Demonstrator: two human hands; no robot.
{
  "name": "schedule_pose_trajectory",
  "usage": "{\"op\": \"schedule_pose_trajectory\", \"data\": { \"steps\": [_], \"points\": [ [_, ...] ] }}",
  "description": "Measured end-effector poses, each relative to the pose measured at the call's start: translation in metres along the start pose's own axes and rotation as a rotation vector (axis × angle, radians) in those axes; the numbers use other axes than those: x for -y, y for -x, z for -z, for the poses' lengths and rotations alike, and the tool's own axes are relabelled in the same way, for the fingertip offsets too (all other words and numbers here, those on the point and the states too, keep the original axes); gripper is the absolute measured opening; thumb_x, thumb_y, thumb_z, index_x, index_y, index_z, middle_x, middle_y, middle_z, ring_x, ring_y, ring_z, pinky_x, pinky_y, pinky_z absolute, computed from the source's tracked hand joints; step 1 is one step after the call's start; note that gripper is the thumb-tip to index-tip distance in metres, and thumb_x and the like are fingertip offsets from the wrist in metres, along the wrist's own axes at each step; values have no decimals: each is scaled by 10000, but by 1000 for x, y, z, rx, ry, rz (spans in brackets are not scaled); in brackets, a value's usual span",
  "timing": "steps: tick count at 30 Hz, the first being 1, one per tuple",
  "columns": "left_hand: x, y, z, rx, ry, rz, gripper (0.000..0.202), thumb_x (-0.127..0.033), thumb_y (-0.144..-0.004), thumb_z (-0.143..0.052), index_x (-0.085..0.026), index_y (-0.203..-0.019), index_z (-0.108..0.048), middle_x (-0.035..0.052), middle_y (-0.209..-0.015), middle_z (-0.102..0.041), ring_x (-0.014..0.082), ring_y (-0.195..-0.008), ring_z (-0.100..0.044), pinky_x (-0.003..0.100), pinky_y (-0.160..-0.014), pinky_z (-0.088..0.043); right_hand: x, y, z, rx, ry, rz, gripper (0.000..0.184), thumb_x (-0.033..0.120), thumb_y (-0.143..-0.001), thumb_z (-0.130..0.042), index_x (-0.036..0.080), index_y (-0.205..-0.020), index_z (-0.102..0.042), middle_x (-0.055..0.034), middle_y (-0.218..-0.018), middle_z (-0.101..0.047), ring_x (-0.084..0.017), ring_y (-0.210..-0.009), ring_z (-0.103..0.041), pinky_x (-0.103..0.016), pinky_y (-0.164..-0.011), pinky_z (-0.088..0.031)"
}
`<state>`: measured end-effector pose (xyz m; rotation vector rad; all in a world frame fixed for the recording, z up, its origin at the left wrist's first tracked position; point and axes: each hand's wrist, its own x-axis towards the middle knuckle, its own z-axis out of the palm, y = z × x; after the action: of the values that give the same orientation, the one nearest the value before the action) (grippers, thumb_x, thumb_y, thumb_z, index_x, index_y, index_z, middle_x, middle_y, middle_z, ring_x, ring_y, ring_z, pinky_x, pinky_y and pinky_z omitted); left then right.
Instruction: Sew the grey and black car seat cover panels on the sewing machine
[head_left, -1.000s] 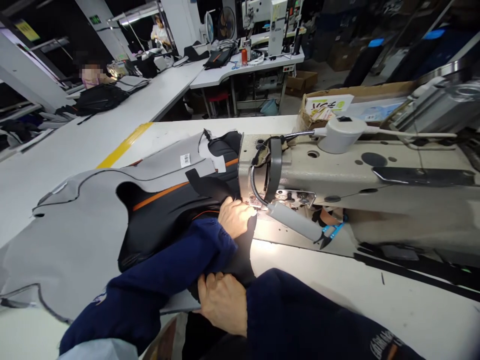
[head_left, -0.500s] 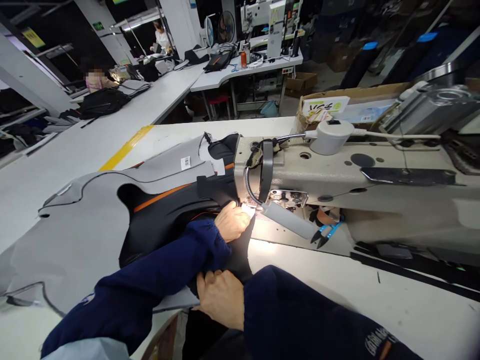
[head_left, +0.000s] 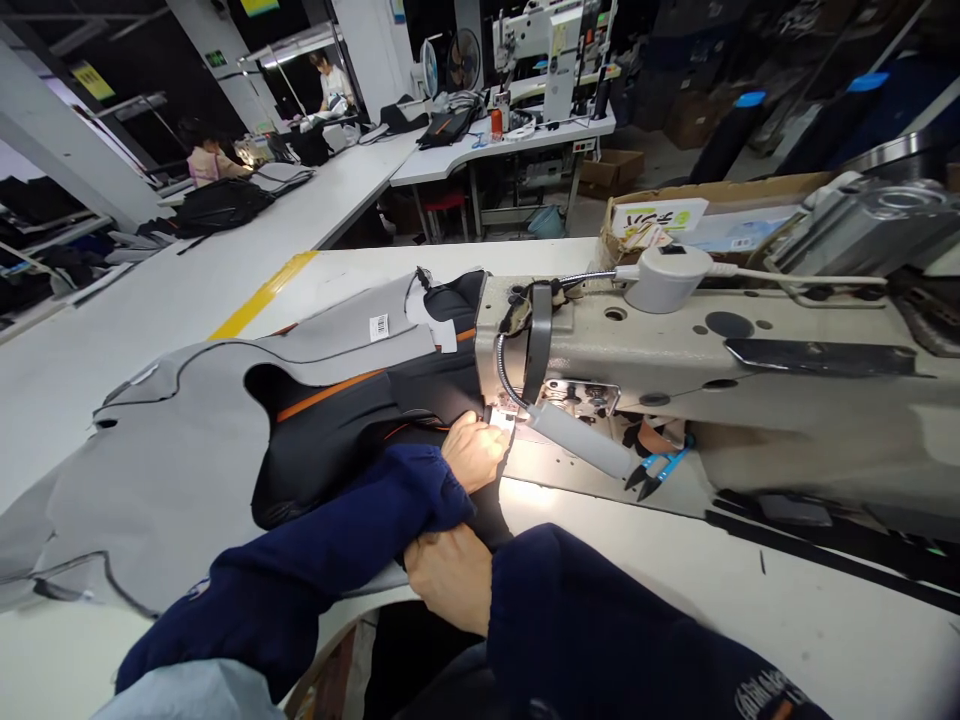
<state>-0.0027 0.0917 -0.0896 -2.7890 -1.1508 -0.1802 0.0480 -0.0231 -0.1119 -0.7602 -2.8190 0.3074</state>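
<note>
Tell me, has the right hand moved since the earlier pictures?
Yes. The right hand has slid forward along the black fabric, closer to the left hand and the sewing machine.

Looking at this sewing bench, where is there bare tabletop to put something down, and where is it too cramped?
Bare white tabletop lies in front of the beige sewing machine, right of the right hand. Another bare strip runs beyond the grey and black fabric piece, by the yellow floor-tape stripe. It is crowded at the needle, where the left hand presses the fabric beside the blue-handled thread snips.
</note>
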Motion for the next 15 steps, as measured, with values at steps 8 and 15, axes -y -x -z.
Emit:
{"op": "schedule_pose_trajectory", "data": {
  "steps": [8, 15],
  "points": [
    [-15, 0, 4, 165, -17, 120, 175, -96, -822, -428, -123, -877, -591, 78, -839, -629, 201, -718, -596, 375, -747, -390, 0, 8, -4, 143, 141, -54, 168, 6, -796, -490, 136, -735, -577, -68, -746, -623, -181, -659, -582, -309, -527, -437],
    [-13, 5, 11, 236, -6, 126, 202, -143, -863, -419, -124, -917, -612, 73, -875, -637, 202, -753, -606, 363, -761, -403, 3, 24, 14, 60, 73, -116, 89, 83, -843, -482, 121, -816, -557, -67, -703, -569, -214, -629, -558, -339, -473, -417]
  ]
}}
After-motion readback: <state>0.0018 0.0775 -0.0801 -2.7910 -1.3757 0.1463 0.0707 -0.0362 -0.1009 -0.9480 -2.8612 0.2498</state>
